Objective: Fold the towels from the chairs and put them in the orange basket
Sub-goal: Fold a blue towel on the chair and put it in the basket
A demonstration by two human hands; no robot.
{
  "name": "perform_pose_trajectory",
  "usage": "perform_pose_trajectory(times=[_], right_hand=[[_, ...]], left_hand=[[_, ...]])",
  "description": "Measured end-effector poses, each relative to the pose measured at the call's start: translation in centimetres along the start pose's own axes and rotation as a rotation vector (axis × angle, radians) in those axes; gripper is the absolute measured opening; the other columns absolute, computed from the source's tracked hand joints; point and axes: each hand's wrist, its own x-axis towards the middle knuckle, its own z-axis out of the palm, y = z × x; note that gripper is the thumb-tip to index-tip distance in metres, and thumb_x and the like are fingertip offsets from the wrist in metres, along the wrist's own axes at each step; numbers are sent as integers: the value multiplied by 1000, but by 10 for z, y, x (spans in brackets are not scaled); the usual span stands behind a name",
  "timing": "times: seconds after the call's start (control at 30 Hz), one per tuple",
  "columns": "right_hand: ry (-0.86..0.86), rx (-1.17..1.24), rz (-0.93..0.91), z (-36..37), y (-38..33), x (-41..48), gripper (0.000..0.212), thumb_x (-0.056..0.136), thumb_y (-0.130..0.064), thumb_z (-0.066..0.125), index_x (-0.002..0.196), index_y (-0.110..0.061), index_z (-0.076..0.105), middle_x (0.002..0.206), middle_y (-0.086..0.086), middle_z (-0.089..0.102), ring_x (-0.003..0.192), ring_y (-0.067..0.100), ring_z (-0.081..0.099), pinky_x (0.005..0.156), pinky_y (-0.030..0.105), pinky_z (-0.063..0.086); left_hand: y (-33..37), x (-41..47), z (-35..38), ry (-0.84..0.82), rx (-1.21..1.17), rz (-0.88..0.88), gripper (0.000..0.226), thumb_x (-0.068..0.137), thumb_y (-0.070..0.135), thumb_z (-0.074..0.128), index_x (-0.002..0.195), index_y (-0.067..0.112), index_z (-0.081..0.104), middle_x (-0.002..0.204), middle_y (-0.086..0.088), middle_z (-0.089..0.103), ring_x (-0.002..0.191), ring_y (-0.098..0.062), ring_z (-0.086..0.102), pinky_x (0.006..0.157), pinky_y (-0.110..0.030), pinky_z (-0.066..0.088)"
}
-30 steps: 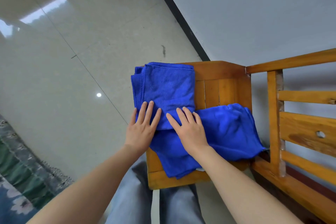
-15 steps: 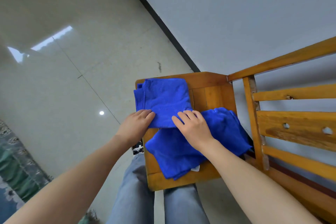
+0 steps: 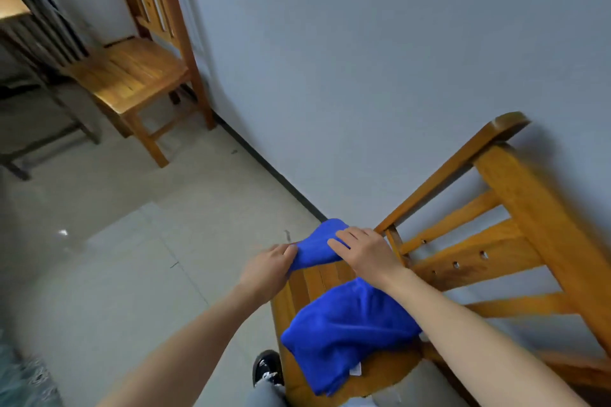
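Both hands have closed on the folded blue microfibre towel (image 3: 317,249), flat under open palms a second ago and now bunched at the far edge of the slatted wooden chair seat (image 3: 314,281). Left hand (image 3: 267,269) pinches its left end; right hand (image 3: 367,253) curls over its top. Crumpled second blue towel (image 3: 347,330) lies on the near half of the seat. Grey tiled floor (image 3: 132,258) lies open to the left. Second wooden chair (image 3: 132,73) stands well apart against the wall.

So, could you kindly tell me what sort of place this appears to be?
Probably a plain room in a home: a wooden chair and a second chair stand against a painted wall on a glossy tiled floor, with a patterned rug at lower left.
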Motion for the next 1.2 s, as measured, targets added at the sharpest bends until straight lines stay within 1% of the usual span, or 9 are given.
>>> perform_pose_trajectory(times=[0.07, 0.17, 0.4, 0.5, 0.6, 0.67, 0.8, 0.93, 1.2], right_hand=[[92, -72, 14, -32, 7, 12, 30, 65, 2, 61, 90, -13, 59, 74, 4, 67, 63, 21, 65, 49, 23, 49], [170, -153, 37, -70, 20, 26, 30, 71, 1, 43, 82, -14, 66, 73, 4, 67, 60, 22, 63, 48, 23, 48], [302, -286, 66, -166, 53, 33, 25, 61, -2, 75, 84, -11, 69, 78, 5, 69, 63, 20, 64, 49, 25, 51], [389, -339, 41, -201, 67, 26, 17, 69, -2, 67, 85, -10, 69, 79, 6, 69, 63, 20, 64, 51, 25, 52], [464, -416, -5, -232, 81, 18, 28, 75, 1, 45, 83, -11, 69, 76, 4, 68, 60, 19, 62, 48, 23, 48], [497, -462, -45, -250, 92, 11, 31, 72, 5, 44, 83, -11, 69, 75, 3, 67, 58, 19, 60, 45, 24, 46], [509, -447, -124, -277, 106, -2, 35, 55, 7, 70, 84, -11, 67, 74, 3, 65, 57, 19, 58, 43, 27, 46], [494, -411, -221, -289, 113, -33, 31, 57, -2, 80, 84, -10, 67, 74, 4, 67, 58, 19, 61, 45, 26, 50], [532, -278, -440, -282, 93, -52, 19, 67, -6, 74, 84, -10, 67, 72, 5, 66, 54, 18, 60, 44, 24, 49]], left_hand=[[12, 0, -42, 30, 25, 7, 31, 89, 10, 47, 119, 9, 51, 118, -9, 60, 106, -28, 55, 83, -37, 48], [28, 4, -89, 114, 56, 38, 35, 88, 9, 48, 122, 14, 50, 119, -5, 59, 107, -23, 55, 82, -32, 45], [70, 15, -181, 283, 171, 168, 31, 83, 10, 50, 113, 14, 53, 110, -2, 62, 102, -22, 55, 74, -30, 43], [97, 14, -212, 355, 219, 219, 32, 84, 10, 48, 115, 16, 53, 110, 0, 62, 102, -19, 55, 71, -26, 39], [122, 10, -232, 407, 246, 229, 31, 87, 12, 47, 117, 17, 53, 112, 1, 62, 104, -19, 55, 79, -30, 46], [141, 3, -240, 461, 269, 227, 31, 88, 14, 48, 118, 18, 53, 112, 2, 63, 103, -18, 56, 83, -32, 48], [174, -12, -244, 561, 264, 211, 30, 89, 14, 50, 118, 15, 55, 112, -1, 64, 102, -20, 58, 82, -32, 49], [215, -32, -223, 646, 241, 134, 29, 88, 12, 51, 116, 14, 57, 109, -3, 66, 100, -22, 59, 82, -35, 51], [251, -93, -183, 648, 266, -98, 30, 91, 18, 52, 122, 17, 55, 116, 0, 63, 107, -17, 59, 91, -30, 48]])
